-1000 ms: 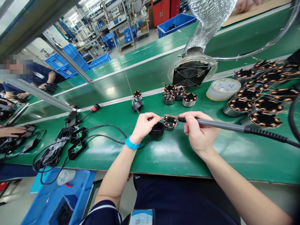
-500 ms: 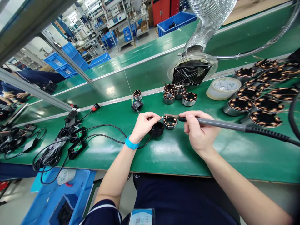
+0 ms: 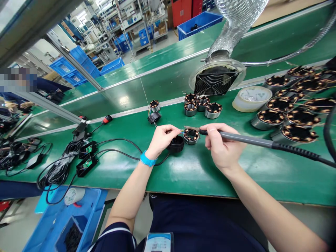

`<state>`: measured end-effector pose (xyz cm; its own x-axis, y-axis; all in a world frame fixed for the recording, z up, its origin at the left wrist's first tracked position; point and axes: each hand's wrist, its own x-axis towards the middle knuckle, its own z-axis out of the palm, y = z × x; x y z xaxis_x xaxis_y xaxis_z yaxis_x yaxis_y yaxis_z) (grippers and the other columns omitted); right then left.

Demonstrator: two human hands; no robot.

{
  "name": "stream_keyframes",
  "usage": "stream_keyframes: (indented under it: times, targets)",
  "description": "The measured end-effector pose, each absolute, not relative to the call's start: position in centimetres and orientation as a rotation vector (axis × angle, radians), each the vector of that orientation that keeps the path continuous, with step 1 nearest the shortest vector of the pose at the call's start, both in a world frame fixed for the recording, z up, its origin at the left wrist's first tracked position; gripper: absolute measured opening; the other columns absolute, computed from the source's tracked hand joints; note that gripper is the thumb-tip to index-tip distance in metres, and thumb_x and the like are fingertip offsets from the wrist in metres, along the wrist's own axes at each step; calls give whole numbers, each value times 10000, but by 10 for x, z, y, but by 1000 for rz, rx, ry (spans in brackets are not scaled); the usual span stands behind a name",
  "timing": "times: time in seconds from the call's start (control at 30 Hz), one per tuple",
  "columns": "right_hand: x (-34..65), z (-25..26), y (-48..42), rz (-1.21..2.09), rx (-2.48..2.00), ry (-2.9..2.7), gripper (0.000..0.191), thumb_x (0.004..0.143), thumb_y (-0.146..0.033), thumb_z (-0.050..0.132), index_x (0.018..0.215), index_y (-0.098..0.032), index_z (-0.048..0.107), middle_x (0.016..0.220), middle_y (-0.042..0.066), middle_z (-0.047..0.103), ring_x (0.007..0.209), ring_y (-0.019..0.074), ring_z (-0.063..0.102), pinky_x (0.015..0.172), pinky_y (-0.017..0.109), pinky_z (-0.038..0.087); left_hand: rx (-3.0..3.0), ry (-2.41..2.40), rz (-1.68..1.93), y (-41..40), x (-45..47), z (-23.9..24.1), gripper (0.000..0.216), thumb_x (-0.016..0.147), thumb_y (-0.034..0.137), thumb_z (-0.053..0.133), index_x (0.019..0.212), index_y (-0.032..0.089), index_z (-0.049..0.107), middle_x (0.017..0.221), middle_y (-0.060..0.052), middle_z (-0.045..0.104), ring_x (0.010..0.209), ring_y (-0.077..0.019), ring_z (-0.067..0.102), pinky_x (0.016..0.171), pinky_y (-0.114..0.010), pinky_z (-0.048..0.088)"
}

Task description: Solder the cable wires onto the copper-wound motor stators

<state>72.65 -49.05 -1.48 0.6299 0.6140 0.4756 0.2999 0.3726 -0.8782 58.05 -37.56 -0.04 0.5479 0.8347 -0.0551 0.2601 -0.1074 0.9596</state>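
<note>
In my right hand (image 3: pixel 223 143) is a grey soldering iron (image 3: pixel 246 138), held like a pen with its tip pointing left. The tip is over the upper rim of a small motor stator (image 3: pixel 191 137) with copper windings. My left hand (image 3: pixel 163 139), wearing a blue wristband (image 3: pixel 147 159), is closed in a pinch on thin wires (image 3: pixel 181 130) at the stator's upper left. A thin strand of solder wire (image 3: pixel 143 87) runs down from above to this hand. Beneath its fingers stands a round black housing (image 3: pixel 176 144), with a black cable (image 3: pixel 163 161) beside it.
Behind my hands are several small stators (image 3: pixel 213 110) and a fan with a foil duct (image 3: pixel 216 83). Larger stators (image 3: pixel 296 134) and a white tub (image 3: pixel 252 99) stand at right. Coiled cables (image 3: pixel 61 164) and open black boxes (image 3: pixel 86 164) lie left. Another person's hands (image 3: pixel 25 105) show far left.
The view has shifted slightly. The iron's tip is slightly further left against the stator's upper rim. Both hands keep their grips, and the stator stays in place.
</note>
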Motion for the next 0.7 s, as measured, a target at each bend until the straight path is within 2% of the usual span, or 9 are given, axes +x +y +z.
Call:
stream_keyframes:
  times: [0.23,0.33,0.43,0.53,0.7]
  targets:
    - [726,-18,-487,227,-1286,-960,247,1016,-418,594,969,-219,734,644,-9,641,526,154,601,540,300,500,1651,918,629,-373,580,-3,220,772,354,723,753,138,754,707,-27,672,682,-133,531,650,-265,387]
    - [725,-18,-482,184,-1312,-1018,208,1017,-386,600,1045,-233,738,835,24,720,635,166,665,671,331,568,1664,916,630,-373,580,-4,220,785,347,708,768,133,757,743,-39,695,702,-137,549,665,-266,397]
    - [725,-18,-475,152,-1289,-1127,171,1000,-312,626,1124,-253,727,1010,41,730,823,190,698,822,361,577,1679,901,614,-375,579,-2,218,802,340,693,774,132,754,776,-48,713,720,-142,562,677,-266,407]
    - [726,-19,-469,128,-1265,-1245,299,968,-235,645,1264,-266,671,1025,41,703,938,209,680,900,383,561,1707,871,598,-376,578,1,213,820,338,685,773,140,747,776,-44,716,719,-148,577,680,-268,416]
    - [725,-19,-470,117,-1252,-1405,438,952,-219,615,1384,-293,605,1097,69,675,979,233,679,910,405,556,1918,797,611,-380,575,3,238,879,327,648,738,163,745,766,-41,740,738,-175,629,727,-294,442]
